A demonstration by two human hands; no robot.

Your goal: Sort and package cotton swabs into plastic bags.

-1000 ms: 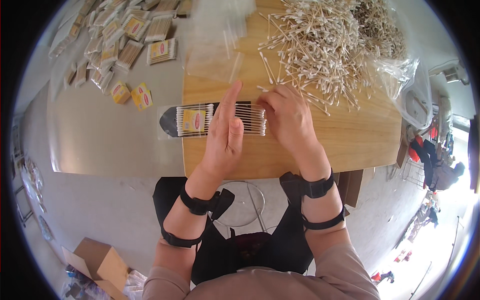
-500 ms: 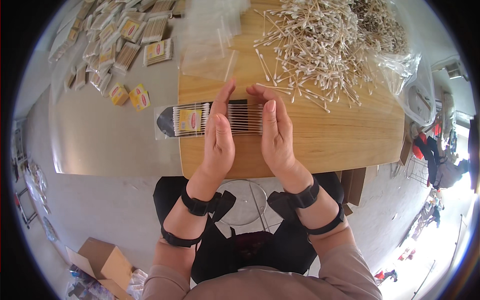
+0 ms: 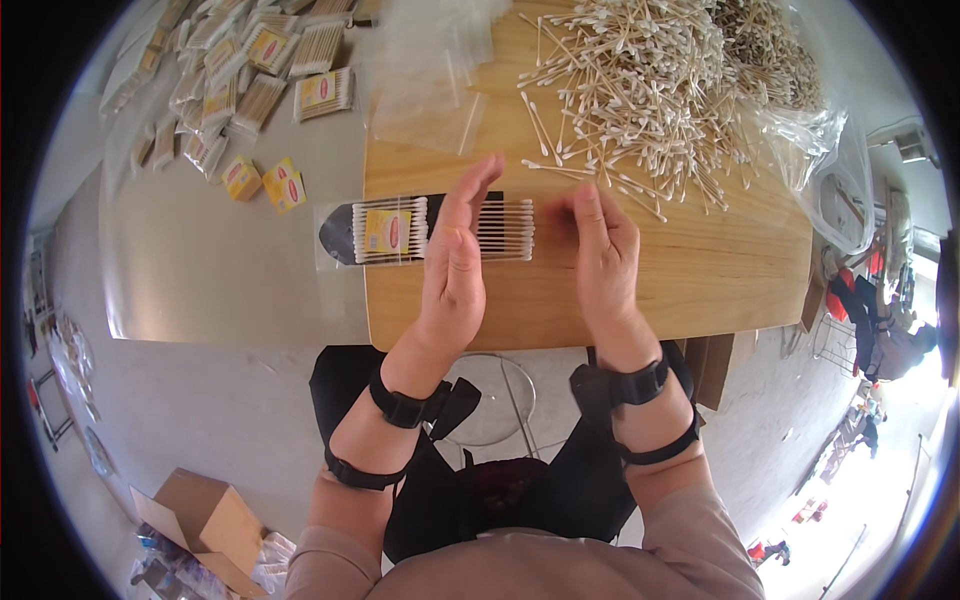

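Note:
A row of cotton swabs (image 3: 506, 230) lies side by side on a dark flat strip (image 3: 340, 236) with a rounded left end. At its left end, a clear bag (image 3: 327, 262) surrounds the strip and another group of swabs, with a yellow card (image 3: 388, 231) on top. My left hand (image 3: 456, 265) stands on edge across the strip, fingers straight and together, palm toward the swabs, holding nothing. My right hand (image 3: 608, 250) is apart from the row, to its right, over the wooden table, thumb up. Its fingertips are partly blurred; nothing shows in it.
Loose cotton swabs (image 3: 650, 90) form a large heap at the far right, beside a clear plastic bag (image 3: 838, 190). Flat clear bags (image 3: 425, 115) lie at the far middle. Filled swab packs (image 3: 258, 100) pile up at the far left, near two yellow cards (image 3: 285, 186).
My right hand has moved right, away from the swab ends. My left hand has shifted slightly right along the strip. The swab row's right ends now show uncovered.

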